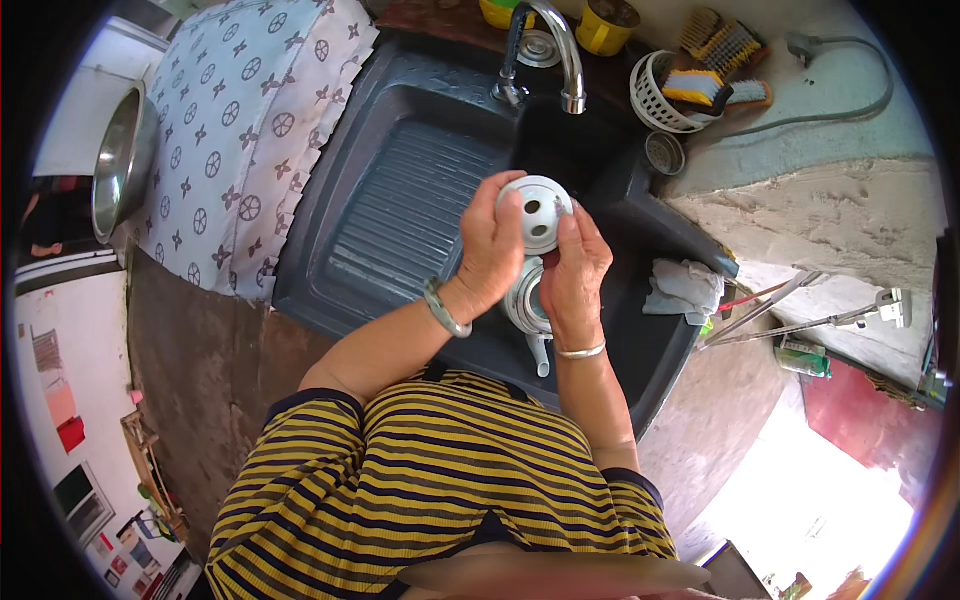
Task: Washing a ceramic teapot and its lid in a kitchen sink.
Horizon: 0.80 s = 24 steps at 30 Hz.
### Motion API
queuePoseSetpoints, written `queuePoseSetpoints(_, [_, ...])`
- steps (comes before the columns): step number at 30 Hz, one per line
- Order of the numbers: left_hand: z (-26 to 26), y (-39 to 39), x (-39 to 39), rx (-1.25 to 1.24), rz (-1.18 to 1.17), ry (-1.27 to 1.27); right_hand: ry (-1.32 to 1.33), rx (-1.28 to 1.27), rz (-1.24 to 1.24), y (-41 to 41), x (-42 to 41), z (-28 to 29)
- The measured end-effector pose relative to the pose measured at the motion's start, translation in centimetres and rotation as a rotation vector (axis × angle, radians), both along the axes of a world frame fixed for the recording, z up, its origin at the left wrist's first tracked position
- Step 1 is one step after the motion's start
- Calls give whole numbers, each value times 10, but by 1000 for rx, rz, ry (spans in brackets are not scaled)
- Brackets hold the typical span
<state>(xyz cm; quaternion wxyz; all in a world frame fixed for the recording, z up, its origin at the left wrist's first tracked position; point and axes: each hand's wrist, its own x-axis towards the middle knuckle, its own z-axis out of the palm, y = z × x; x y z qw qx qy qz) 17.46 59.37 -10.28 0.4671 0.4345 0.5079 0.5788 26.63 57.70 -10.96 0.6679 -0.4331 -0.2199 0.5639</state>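
Between my left hand (491, 240) and my right hand (577, 270) I hold a round white ceramic piece (535, 231) with two dark holes and a small printed motif, its face towards me, above the sink. Fingers of both hands close on its rim from either side. Just below it a white teapot (523, 300) stands on the dark sink's ledge, its spout (538, 356) pointing towards my body. My right hand covers part of the teapot. The chrome faucet (574, 97) arches over the basin beyond my hands; no water shows at its mouth.
The dark sink (420, 187) has a ribbed drainboard on the left. A patterned cloth cover (225, 135) borders it, with a metal basin (124, 165) beyond. At right are a white basket (652, 90) with brushes, a metal strainer (665, 154) and a crumpled cloth (682, 289).
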Motion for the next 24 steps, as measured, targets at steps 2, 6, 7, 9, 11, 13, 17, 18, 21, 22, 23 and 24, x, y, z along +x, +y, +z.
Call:
queuePoseSetpoints(2, [-6,9,-13,-16,-1,-47,-34,-13,97,-7,2,6])
queuePoseSetpoints(6, [5,12,-13,48,-44,100,-280,-17,111,5,8,11])
queuePoseSetpoints(7, [7,11,-12,67,-94,182,-433,30,94,10,13,6])
queuePoseSetpoints(9, [0,10,-10,95,-110,211,-494,-15,107,15,18,4])
queuePoseSetpoints(11, [-5,12,-12,111,-168,212,-484,-109,276,17,20,7])
queuePoseSetpoints(13, [-3,19,-16,113,-162,216,-403,-20,284,9,19,7])
queuePoseSetpoints(17, [-4,29,-25,-29,-185,130,-54,-40,406,-1,16,20])
queuePoseSetpoints(18, [-3,27,-24,-83,-200,94,-54,-40,403,2,15,18])
queuePoseSetpoints(21, [-4,10,0,23,-79,78,-48,-59,191,12,11,5])
queuePoseSetpoints(22, [-1,3,-2,-49,-189,42,-17,-57,150,14,14,0])
queuePoseSetpoints(23, [-2,-2,0,-48,-190,43,14,-54,108,15,18,-4])
queuePoseSetpoints(24, [-4,-8,3,37,-218,32,97,-30,131,16,20,-1])
